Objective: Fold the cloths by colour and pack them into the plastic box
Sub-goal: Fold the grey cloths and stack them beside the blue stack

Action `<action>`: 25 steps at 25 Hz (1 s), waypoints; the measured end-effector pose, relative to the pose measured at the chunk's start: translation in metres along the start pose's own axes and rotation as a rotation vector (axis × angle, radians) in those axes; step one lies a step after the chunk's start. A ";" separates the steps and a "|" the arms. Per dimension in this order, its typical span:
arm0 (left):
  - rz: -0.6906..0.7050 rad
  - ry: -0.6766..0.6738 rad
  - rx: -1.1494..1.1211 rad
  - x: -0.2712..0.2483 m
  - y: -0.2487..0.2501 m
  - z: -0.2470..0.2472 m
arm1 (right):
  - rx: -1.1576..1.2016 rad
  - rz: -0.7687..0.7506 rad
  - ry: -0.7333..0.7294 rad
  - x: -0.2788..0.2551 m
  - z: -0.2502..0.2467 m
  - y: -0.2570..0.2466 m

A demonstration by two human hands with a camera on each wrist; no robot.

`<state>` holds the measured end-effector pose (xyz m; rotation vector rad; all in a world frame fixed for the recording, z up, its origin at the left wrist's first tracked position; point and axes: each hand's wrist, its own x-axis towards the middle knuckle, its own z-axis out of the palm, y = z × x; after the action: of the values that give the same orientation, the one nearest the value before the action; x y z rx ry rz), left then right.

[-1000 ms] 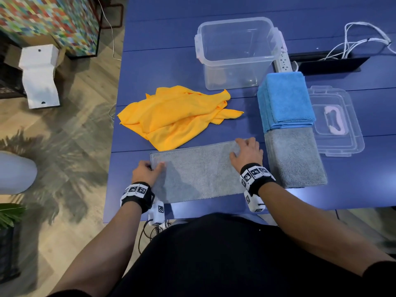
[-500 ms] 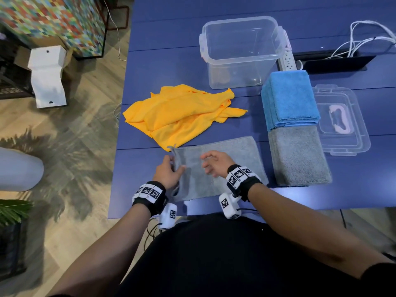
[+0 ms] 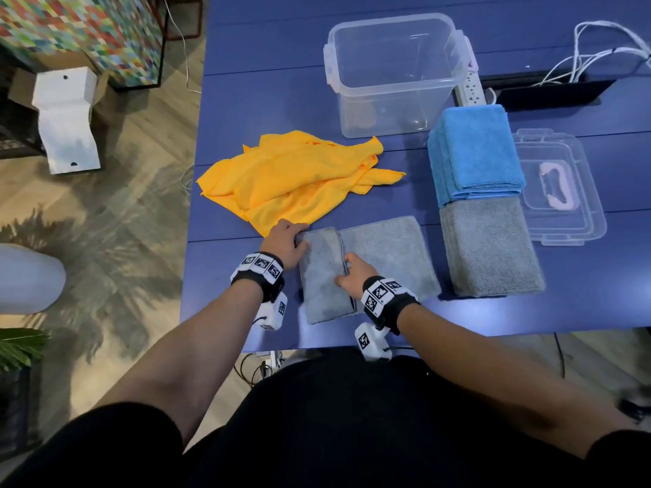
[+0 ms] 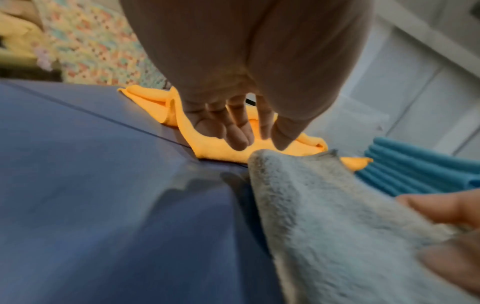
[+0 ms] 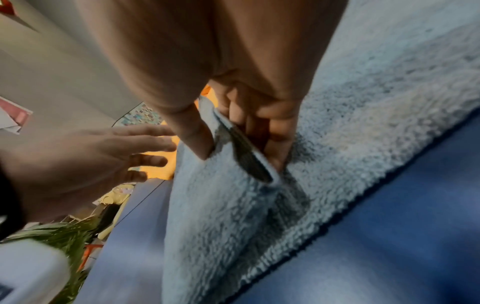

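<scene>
**Q:** Folding which cloth, and where?

**Me:** From the left: my left hand [image 3: 284, 241] lies open, fingers straight, at the far-left corner of the grey cloth [image 3: 384, 251], just in front of the yellow heap [image 3: 292, 177]. My right hand [image 3: 350, 274] pinches the turned-over flap's edge, thumb on top.

**Q:** How to do it well?

**Me:** I'd carry that edge right to meet the far edge squarely, then flatten. Folded grey stack [image 3: 489, 248] and blue stack [image 3: 475, 149] wait rightward; the plastic box [image 3: 394, 86] stands empty behind.
</scene>
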<state>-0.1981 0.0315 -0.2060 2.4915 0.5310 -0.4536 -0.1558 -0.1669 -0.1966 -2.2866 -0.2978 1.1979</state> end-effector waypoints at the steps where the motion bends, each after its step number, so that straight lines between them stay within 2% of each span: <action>1: 0.006 -0.036 0.068 0.007 0.002 0.001 | -0.021 0.010 0.005 0.000 0.000 0.000; 5: 0.011 -0.029 0.110 0.017 0.015 0.002 | 0.028 -0.074 0.075 -0.013 -0.004 0.004; 7: -0.008 -0.086 0.190 0.020 0.020 0.002 | 0.030 -0.103 0.061 -0.013 -0.006 0.007; 9: -0.017 -0.129 0.292 0.021 0.020 0.002 | -0.023 -0.097 0.063 -0.011 -0.006 0.009; 12: -0.071 -0.110 0.352 0.020 0.018 -0.002 | -0.153 -0.018 0.115 -0.013 -0.004 0.008; 14: -0.121 -0.120 0.291 0.018 0.017 -0.005 | -0.266 0.032 0.170 -0.017 -0.005 0.008; 16: -0.141 -0.139 0.209 0.016 0.015 -0.006 | -0.385 -0.028 0.181 -0.022 -0.009 0.006; 19: -0.156 -0.166 0.056 0.012 0.012 -0.005 | -0.494 -0.183 0.020 -0.025 -0.008 0.004; 21: -0.186 -0.191 -0.048 0.008 0.011 -0.005 | -0.562 -0.196 -0.044 -0.028 -0.004 0.001; 25: -0.326 -0.095 -0.371 0.002 0.009 -0.006 | -0.597 -0.244 0.009 -0.027 0.006 -0.006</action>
<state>-0.1913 0.0287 -0.1983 2.0261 0.9000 -0.5390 -0.1760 -0.1715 -0.1768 -2.6384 -1.0155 1.0680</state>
